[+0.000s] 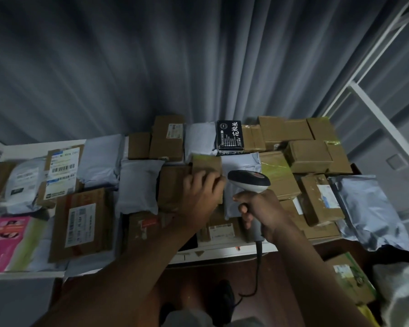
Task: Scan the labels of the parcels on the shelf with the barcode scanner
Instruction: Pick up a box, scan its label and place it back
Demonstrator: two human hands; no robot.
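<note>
Parcel storeroom: shelf (222, 252) of labelled parcels (311, 156), curtain (151, 67) behind.

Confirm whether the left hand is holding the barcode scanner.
No, the barcode scanner is gripped by the right hand; the left hand rests on a small brown box.

- Left hand (200, 195) reaches forward, palm down, fingers curled, arm extended.
- Right hand (261, 212) is wrapped in a fist around a handle, forearm angled inward.
</note>
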